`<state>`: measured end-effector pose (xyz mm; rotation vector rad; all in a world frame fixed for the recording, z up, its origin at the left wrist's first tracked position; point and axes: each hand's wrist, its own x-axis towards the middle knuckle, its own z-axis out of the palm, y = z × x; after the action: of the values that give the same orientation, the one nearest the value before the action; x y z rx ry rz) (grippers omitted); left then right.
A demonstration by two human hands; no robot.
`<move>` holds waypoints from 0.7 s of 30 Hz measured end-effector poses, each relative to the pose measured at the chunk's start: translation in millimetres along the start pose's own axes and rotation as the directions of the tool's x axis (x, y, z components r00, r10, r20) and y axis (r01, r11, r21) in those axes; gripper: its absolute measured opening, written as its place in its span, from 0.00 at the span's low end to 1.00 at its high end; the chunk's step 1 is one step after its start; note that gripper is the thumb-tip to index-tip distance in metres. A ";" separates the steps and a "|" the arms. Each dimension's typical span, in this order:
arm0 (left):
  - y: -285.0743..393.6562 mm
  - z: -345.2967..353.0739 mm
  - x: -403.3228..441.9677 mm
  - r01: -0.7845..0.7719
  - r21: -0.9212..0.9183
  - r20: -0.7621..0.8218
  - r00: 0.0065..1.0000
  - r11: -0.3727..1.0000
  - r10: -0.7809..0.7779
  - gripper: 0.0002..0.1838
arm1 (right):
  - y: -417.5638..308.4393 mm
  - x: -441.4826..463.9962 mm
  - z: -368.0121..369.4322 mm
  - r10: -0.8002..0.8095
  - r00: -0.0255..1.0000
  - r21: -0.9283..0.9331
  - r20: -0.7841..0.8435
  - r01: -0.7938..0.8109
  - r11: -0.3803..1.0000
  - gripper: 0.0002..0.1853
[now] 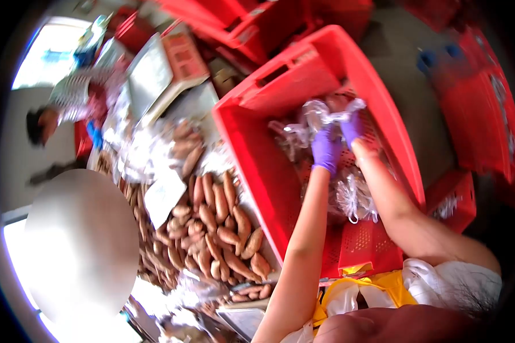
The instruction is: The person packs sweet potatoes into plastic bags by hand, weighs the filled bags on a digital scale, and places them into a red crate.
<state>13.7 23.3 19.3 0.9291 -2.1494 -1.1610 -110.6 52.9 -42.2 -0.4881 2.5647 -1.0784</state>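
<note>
Both my hands, in purple gloves, reach down into a large red plastic crate (252,108). My left hand (327,151) is closed on the gathered clear film of a plastic bag (317,111). Beside it, my right hand (352,127) grips the same bag's film on the other side. Something reddish-brown shows through the film, blurred by motion. Nearer to me in the crate lies another clear bag (352,194) with its top bunched and tied. My fingertips are partly hidden by the plastic.
Left of the crate, a table holds a heap of sweet potatoes (212,228), crumpled plastic bags (137,151) and a scale (154,74). A co-worker (77,97) stands across the table. More red crates (486,108) stand to the right and a red crate (240,26) lies beyond.
</note>
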 end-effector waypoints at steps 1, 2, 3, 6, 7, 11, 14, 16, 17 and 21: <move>16.0 -10.8 -8.8 0.130 0.037 0.065 0.989 0.991 -0.132 0.14 | -7.6 -12.5 -1.2 -0.143 0.968 -0.009 -0.205 0.144 0.989 0.36; 32.3 -24.3 -22.0 0.255 0.078 0.128 0.956 0.964 -0.264 0.14 | -14.9 -24.5 -2.5 -0.277 0.875 -0.075 -0.397 0.270 0.960 0.39; 36.3 -36.3 -45.7 0.195 0.104 0.055 0.978 0.975 -0.202 0.16 | -46.5 -55.1 -18.6 -0.265 0.913 0.113 -0.310 0.312 0.943 0.40; 60.8 -77.4 -145.3 0.220 0.094 -0.051 0.975 0.971 -0.216 0.18 | -142.6 -139.8 -32.7 -0.437 0.898 0.537 -0.059 0.397 0.744 0.39; 98.7 -104.7 -167.7 0.297 0.025 -0.097 0.951 0.954 -0.294 0.19 | -175.7 -168.3 -30.3 -0.444 0.888 0.754 0.117 0.212 0.622 0.40; 161.9 -161.4 -277.4 0.449 -0.032 -0.317 0.843 0.893 -0.435 0.23 | -255.4 -245.7 21.2 -0.864 0.471 0.730 0.178 0.525 0.437 0.44; 186.3 -173.2 -345.8 0.594 -0.381 -0.466 0.539 0.709 -0.702 0.21 | -294.1 -337.4 40.9 -0.959 0.051 0.878 0.279 0.391 0.276 0.43; 201.7 -172.2 -395.8 0.618 -0.430 -0.572 0.379 0.659 -0.728 0.20 | -298.8 -409.4 53.7 -0.974 -0.167 0.906 0.156 0.417 0.073 0.49; 208.2 -169.8 -413.7 0.608 -0.441 -0.591 0.357 0.660 -0.724 0.20 | -300.8 -441.7 61.1 -0.936 -0.250 0.903 0.247 0.409 0.129 0.54; 234.9 -155.4 -476.4 0.386 -0.737 -0.564 0.103 0.556 -0.819 0.19 | -306.7 -565.1 82.5 -0.862 -0.380 0.799 0.336 0.599 0.048 0.67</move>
<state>347.7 404.7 241.2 1.8189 -0.4759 -0.9806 484.8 40.1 213.9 -2.2960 0.6449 -0.9371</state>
